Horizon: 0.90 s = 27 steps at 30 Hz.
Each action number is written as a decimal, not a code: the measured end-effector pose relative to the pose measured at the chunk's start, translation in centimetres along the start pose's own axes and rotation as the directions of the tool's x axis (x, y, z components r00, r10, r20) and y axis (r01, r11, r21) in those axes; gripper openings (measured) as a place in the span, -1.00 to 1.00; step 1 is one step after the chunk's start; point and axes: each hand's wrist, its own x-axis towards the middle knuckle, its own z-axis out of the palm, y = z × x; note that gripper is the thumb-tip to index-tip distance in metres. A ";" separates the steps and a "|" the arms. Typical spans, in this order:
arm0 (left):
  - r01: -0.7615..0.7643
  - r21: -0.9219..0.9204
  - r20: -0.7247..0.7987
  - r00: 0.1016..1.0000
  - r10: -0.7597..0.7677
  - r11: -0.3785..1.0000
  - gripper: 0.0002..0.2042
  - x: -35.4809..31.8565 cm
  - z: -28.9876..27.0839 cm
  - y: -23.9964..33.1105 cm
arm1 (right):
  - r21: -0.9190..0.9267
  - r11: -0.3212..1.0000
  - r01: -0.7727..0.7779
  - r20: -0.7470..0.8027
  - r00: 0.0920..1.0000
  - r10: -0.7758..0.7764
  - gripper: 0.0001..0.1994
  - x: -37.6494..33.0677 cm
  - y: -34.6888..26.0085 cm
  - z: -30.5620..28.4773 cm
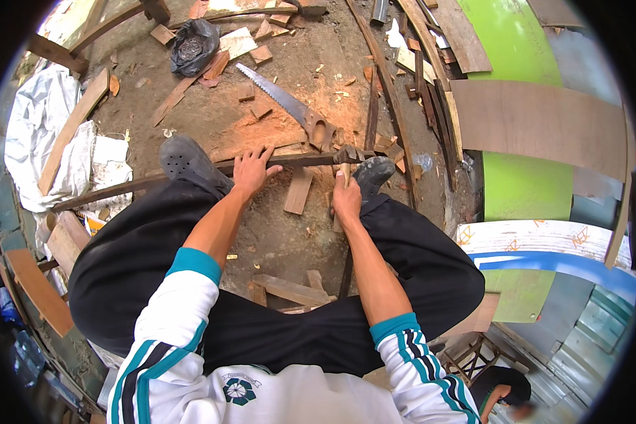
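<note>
My left hand (254, 172) lies with its fingers spread on a long dark wooden strip (309, 160), which runs crosswise between my feet. My right hand (347, 198) is closed around the light wooden handle of a hammer (345, 169). The hammer's dark head is over the strip's right end, beside my right shoe (374, 172); whether it touches the wood I cannot tell. Just beyond the strip lies a handsaw (283, 100) with a wooden grip. A short wood piece (299, 191) rests on the ground between my hands.
Sawdust (226, 120) and wood offcuts (261, 54) cover the ground ahead, near a black plastic bag (194, 46). Long planks (392, 99) lie at right, beside green and brown boards (537, 120). White sacks (42, 120) are at left. Another person (502, 392) is at lower right.
</note>
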 end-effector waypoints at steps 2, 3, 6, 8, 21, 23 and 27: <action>-0.004 -0.002 -0.042 0.999 0.004 1.000 -0.29 -0.5 0.5 -0.2 | -0.054 0.999 -0.008 0.024 1.000 0.009 -0.47 -0.1 -0.5 -0.3; -0.011 0.000 -0.063 0.998 0.011 1.000 -0.29 -0.6 0.5 -0.2 | -0.060 0.998 -0.002 0.022 1.000 0.004 -0.48 -0.2 -0.6 -0.4; -0.029 -0.019 -0.095 0.995 0.027 0.999 -0.29 -0.4 0.5 -0.1 | -0.070 0.995 0.071 -0.010 0.997 -0.072 -0.50 -1.0 -1.3 -1.0; -0.025 -0.021 -0.098 0.995 0.023 0.999 -0.28 -0.4 0.7 -0.6 | -0.070 0.978 0.197 -0.060 0.978 -0.201 -0.51 -2.5 -3.4 -1.4; -0.020 -0.070 -0.128 0.992 0.011 0.997 -0.27 -0.4 0.8 0.0 | -0.060 0.982 0.179 0.029 0.984 -0.177 -0.48 -0.4 -6.0 0.1; -0.024 -0.049 -0.158 0.987 0.016 0.998 -0.27 -0.2 0.9 -0.2 | -0.009 0.949 0.317 -0.058 0.947 -0.317 -0.49 -0.9 -7.1 -1.4; -0.033 -0.052 -0.206 0.978 0.021 0.998 -0.28 -0.5 1.5 -0.2 | 0.100 0.850 0.517 -0.178 0.850 -0.496 -0.52 -1.2 -7.9 -1.6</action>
